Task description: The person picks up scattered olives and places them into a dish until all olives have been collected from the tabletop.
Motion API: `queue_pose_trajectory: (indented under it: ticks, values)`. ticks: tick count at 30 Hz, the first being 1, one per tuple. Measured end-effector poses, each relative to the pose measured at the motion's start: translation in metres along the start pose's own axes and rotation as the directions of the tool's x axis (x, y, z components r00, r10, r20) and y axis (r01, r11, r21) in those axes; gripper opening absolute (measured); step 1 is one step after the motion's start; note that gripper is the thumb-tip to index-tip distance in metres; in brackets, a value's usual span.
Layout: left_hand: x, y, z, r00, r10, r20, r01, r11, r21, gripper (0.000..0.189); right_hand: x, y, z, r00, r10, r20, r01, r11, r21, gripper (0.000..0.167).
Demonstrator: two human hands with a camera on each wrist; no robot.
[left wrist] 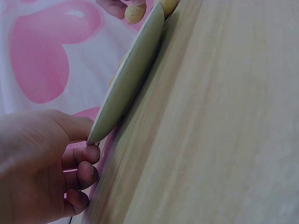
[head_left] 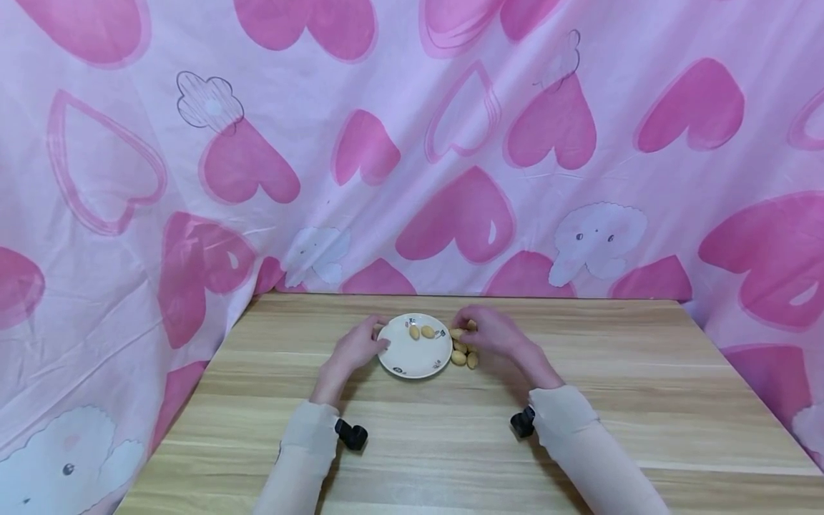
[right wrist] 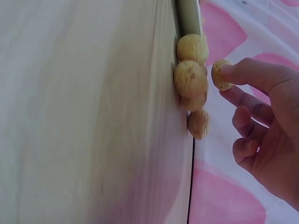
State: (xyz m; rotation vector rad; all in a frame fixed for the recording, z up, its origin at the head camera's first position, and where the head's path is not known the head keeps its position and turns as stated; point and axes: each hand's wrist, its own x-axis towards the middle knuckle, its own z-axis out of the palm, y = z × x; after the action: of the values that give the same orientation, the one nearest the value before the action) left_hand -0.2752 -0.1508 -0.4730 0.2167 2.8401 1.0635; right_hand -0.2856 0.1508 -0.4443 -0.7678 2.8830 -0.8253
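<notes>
A heart-print cloth (head_left: 412, 143) is hung behind and beside the worktop (head_left: 579, 400), on which everything is laid. Near its far edge, a small white plate (head_left: 405, 361) is set flat. The plate's left rim is steadied by the left hand (head_left: 352, 352): in the left wrist view the thumb is seen against the rim while the other fingers (left wrist: 84, 173) are curled beneath it, on the worktop. Two nuts (head_left: 421, 332) are already lying in the plate. Just beside the plate's right rim, a small heap of nuts (head_left: 465, 355) is left on the worktop, four or so being countable; more may be hidden under the hand. The right hand (head_left: 492, 335) is held over this heap, and in the right wrist view one nut (right wrist: 220, 75) is pinched at the tip of its forefinger, the thumb being hidden and the remaining fingers loosely bent. The moving of nuts to the plate is judged to be at an early stage: two are in, one is in hand, and most of the heap is yet to be shifted.
</notes>
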Motion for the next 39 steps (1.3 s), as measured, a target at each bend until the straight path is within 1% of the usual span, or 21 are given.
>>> queue_pose_trajectory:
  ticks: [5,9,13,19,25,32,34,39]
  values:
    - [0.000,0.000,-0.001,1.000,-0.003,-0.007,0.003,1.000,0.014,0.047,0.005,-0.009,0.004,1.000,0.014,0.017,-0.014,1.000,-0.009,0.020]
    - [0.000,0.002,0.000,1.000,0.001,-0.006,-0.001,1.000,0.008,0.047,0.010,-0.014,0.007,0.999,0.019,0.036,-0.018,1.000,-0.020,0.020]
    - [0.000,0.002,0.000,1.000,0.004,-0.001,-0.004,1.000,0.002,0.047,0.014,-0.018,0.010,0.999,0.007,0.044,-0.006,1.000,-0.026,0.021]
    - [0.000,0.001,0.000,1.000,0.005,0.001,-0.005,1.000,0.003,0.047,0.020,-0.021,0.017,0.999,-0.007,0.052,0.009,0.999,-0.033,0.021]
    - [0.000,0.001,-0.001,1.000,-0.005,0.008,0.005,1.000,0.004,0.048,0.025,-0.024,0.021,0.997,-0.038,0.060,0.040,0.999,-0.028,0.022]
    - [0.002,0.001,0.000,1.000,-0.011,0.016,0.011,1.000,-0.010,0.048,0.029,-0.025,0.026,0.997,-0.028,0.068,0.031,0.999,-0.036,0.024]
    - [0.002,0.001,-0.001,1.000,-0.011,0.016,0.011,1.000,-0.007,0.048,0.030,-0.025,0.028,0.997,-0.036,0.069,0.039,0.998,-0.041,0.023]
    - [0.000,0.001,-0.002,1.000,-0.010,0.014,0.010,1.000,-0.002,0.047,0.032,-0.024,0.030,0.993,-0.085,0.078,0.089,0.995,-0.050,0.023]
